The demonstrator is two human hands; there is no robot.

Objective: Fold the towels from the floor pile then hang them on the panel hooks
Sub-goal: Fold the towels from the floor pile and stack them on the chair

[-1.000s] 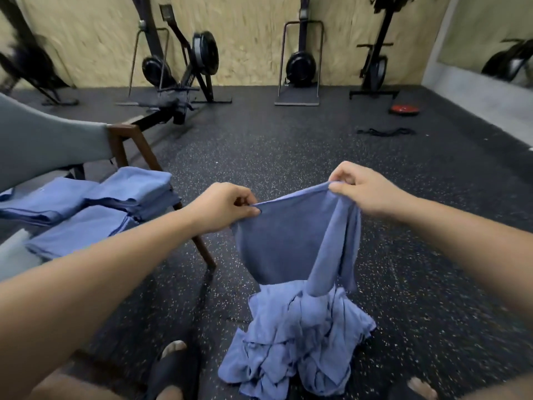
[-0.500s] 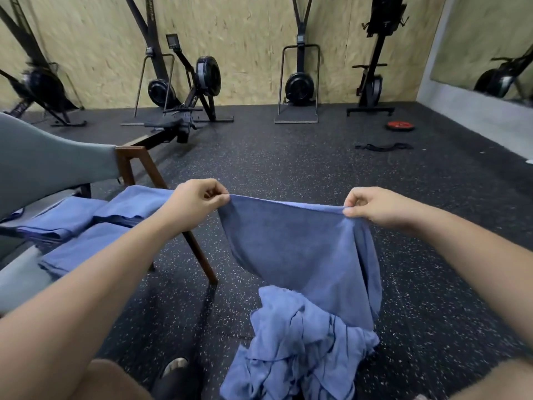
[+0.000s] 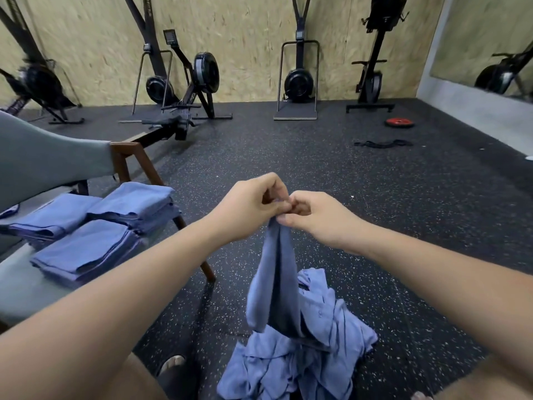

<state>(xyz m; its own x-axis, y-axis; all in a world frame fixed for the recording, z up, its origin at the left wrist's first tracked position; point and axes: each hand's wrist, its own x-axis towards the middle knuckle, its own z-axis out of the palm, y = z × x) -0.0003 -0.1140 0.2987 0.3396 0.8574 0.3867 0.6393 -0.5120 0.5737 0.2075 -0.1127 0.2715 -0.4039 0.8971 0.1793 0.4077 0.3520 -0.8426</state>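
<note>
A blue towel (image 3: 272, 281) hangs doubled over in front of me, its two top corners brought together. My left hand (image 3: 248, 204) and my right hand (image 3: 314, 217) touch each other at the middle of the view, both pinching those corners. Under the hanging towel lies the crumpled pile of blue towels (image 3: 300, 359) on the dark floor. Folded blue towels (image 3: 86, 249) lie in three stacks on the grey chair seat at the left. No panel hooks are in view.
A grey chair (image 3: 43, 163) with brown wooden legs stands at the left. Rowing and ski machines (image 3: 184, 90) line the far plywood wall. A red weight plate (image 3: 399, 122) and a black band (image 3: 380, 144) lie on the floor at the far right. My sandalled foot (image 3: 173, 368) is near the pile.
My hands, spread wide with the towel stretched between them, have come together at the middle. The towel now hangs folded in half lengthwise instead of flat.
</note>
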